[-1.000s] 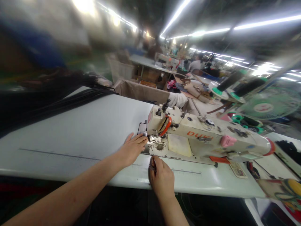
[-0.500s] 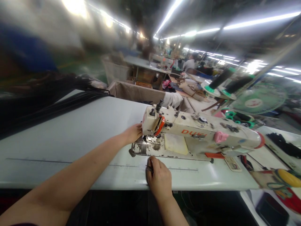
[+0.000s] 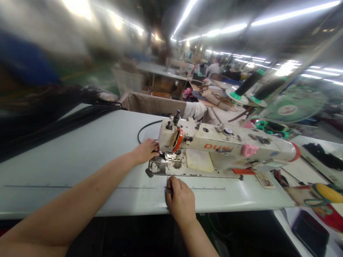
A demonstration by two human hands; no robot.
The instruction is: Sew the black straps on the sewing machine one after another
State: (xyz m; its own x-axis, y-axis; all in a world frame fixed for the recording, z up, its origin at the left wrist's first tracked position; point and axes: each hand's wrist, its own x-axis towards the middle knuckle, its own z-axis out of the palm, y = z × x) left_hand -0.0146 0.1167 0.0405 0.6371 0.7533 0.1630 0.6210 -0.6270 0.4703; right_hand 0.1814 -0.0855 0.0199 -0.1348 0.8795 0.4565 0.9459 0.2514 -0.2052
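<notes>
My left hand is closed at the needle end of a white sewing machine, its fingertips pinching a thin black strip. Behind the hand, the strip loops out over the table and back toward the machine head. Some of it is hidden by my fingers. My right hand rests on the table's front part, below the machine bed, curled around small dark thread snips. Only their pointed end shows; the rest is inside the fist. A printed ruler scale runs along the tabletop beside it.
Long black strips are heaped on the left of the table. Beyond it stands a cloth-lined bin. Black thread cones and a green fan are at right. A dark tray-like object lies lower right.
The black strip's loop has come into sight behind my left hand, which has shifted slightly, its fingertips now at the needle area. My right hand stays put. The view has tilted a little.
</notes>
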